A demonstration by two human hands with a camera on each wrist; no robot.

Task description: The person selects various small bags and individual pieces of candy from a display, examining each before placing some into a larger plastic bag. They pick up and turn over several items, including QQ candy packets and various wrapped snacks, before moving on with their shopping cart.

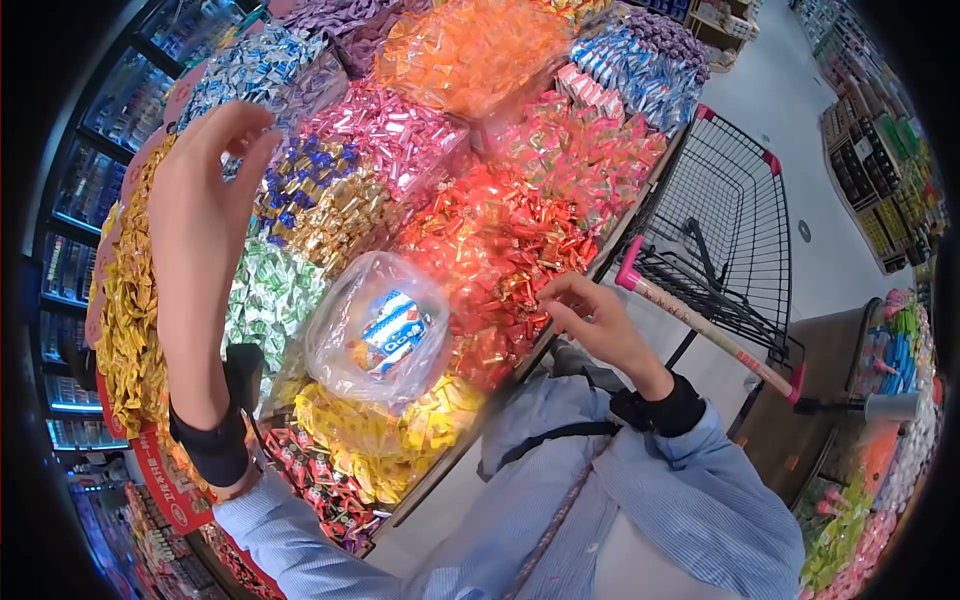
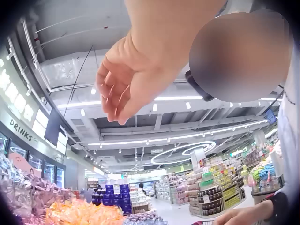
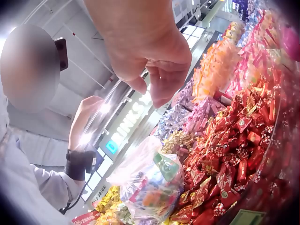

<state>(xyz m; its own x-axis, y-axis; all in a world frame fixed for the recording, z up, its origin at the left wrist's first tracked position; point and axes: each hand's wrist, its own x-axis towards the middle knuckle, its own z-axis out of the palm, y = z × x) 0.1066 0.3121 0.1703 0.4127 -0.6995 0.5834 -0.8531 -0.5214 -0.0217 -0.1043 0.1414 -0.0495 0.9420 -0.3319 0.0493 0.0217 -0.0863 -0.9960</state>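
My left hand (image 1: 208, 165) is raised over the left part of the candy display, fingers loosely bent and thumb near them. Nothing shows in its grasp in the left wrist view. My right hand (image 1: 605, 325) hovers beside the red-wrapped candies (image 1: 500, 265) at the display's near edge. Its fingers hang loosely curled with nothing visible in them. Between the hands, a clear plastic bag (image 1: 325, 340) sits on the candy, with a blue-and-white packet (image 1: 392, 330) and other wrapped sweets inside. Neither hand touches this bag.
Around the bag are yellow (image 1: 390, 440), green-and-white (image 1: 270, 295) and gold (image 1: 345, 220) wrapped candies, with orange ones (image 1: 470, 55) farther back. A black wire shopping cart (image 1: 720, 230) stands against the display's right side. Stocked shelves (image 1: 870, 160) line the far right.
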